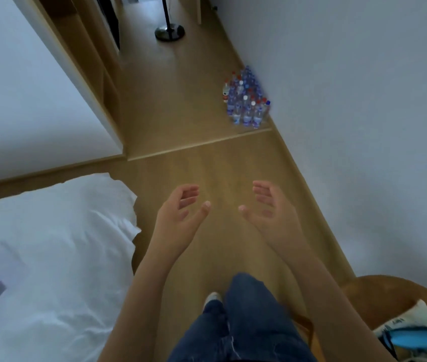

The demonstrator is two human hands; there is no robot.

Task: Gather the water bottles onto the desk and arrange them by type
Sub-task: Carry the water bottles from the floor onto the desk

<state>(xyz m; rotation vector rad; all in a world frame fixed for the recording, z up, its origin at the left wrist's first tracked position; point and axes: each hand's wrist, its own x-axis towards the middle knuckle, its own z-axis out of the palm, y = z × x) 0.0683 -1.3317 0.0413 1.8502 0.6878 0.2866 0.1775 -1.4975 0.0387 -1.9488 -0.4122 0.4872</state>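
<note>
Wooden floor [207, 163] in a pale honey tone runs through a narrow room, seen from a camera worn on a person's head and looking down. The landmark is a cluster of water bottles [246, 100], standing upright and packed close together on the floor, right against the base of a white wall [350, 100]. The bottles are clear plastic with blue labels; their caps are a mix of red, white and blue. The view is too soft to tell the types apart further.

Nearer the camera than the bottles, and well apart from them, both of the person's hands are raised over the floor with palms turned toward each other. The left hand [181, 212] has its fingers loosely curved and its thumb out, and it holds nothing. The right hand [269, 207] mirrors it, fingers relaxed and slightly curved, also holding nothing. The two hands do not touch.

Below the hands, the person's legs in blue jeans [246, 322] show, with one light shoe [213, 297] on the floor.

To the left of the bottles, across the strip of floor, stands a white panel with a wooden edge [97, 82]. Beyond the bottles, farther from the camera, a black round stand base [169, 32] with a pole sits on the floor. Nearer than the bottles and to the left lies a bed with rumpled white bedding [50, 244]. Nearer and to the right, a round wooden chair [379, 291] carries a bag with a blue part [416, 338].
</note>
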